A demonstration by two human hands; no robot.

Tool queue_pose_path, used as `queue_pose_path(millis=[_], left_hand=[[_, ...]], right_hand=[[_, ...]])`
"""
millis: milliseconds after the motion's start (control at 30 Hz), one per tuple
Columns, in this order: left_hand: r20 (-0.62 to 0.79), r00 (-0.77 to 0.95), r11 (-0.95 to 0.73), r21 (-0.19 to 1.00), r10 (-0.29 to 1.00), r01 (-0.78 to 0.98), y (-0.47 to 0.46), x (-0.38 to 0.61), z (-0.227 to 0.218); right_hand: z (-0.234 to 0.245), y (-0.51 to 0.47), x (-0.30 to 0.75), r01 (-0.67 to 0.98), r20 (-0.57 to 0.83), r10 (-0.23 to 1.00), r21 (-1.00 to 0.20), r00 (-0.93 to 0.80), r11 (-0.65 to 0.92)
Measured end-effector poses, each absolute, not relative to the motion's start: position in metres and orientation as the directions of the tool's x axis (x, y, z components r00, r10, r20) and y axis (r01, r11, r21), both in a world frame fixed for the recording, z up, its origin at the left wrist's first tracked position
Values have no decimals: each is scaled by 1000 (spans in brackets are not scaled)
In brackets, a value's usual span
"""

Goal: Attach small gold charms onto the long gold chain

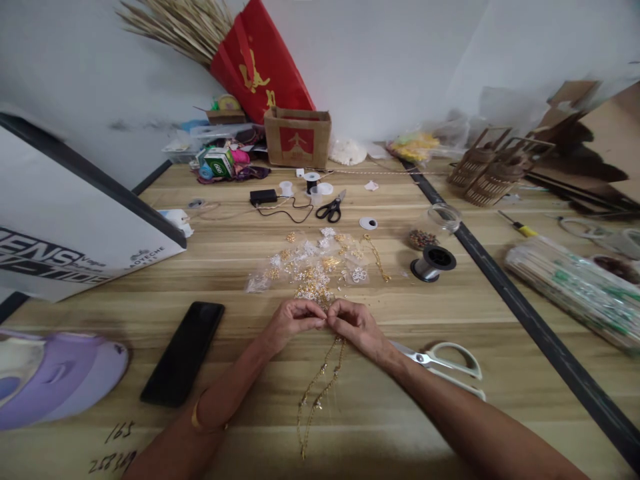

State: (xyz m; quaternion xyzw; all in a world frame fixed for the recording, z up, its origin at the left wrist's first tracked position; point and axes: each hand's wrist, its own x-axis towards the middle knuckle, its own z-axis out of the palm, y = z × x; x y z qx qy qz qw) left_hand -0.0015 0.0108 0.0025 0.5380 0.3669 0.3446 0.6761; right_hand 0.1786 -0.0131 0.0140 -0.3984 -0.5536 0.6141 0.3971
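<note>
Fingertip to fingertip, my left hand point(295, 321) and my right hand point(356, 325) meet over the table, both closed in a pinch. From between them a gold chain necklace point(320, 403) with small charms trails down in a long loop towards me. My right hand is at its upper end; what exactly the left fingertips pinch is too small to make out. Just beyond the hands lies a pile of gold and silver jewellery findings point(315, 273), partly in small clear bags. A short gold chain point(377, 258) rests to its right.
White-handled scissors point(453, 363) lie partly under my right forearm. A black phone point(184, 353) and a purple iron-like appliance point(65, 373) are at left. Beyond are a wire spool point(433, 264), black scissors point(331, 208) and a cardboard box point(299, 140). Packaged sticks point(575, 287) lie at right.
</note>
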Motion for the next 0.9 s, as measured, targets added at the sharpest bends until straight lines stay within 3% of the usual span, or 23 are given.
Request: queue_pose_path(millis=[900], left_hand=[[-105, 441, 163, 982, 891, -96, 11, -1, 8]], right_hand=[[7, -10, 177, -106, -74, 949, -988, -305, -111]])
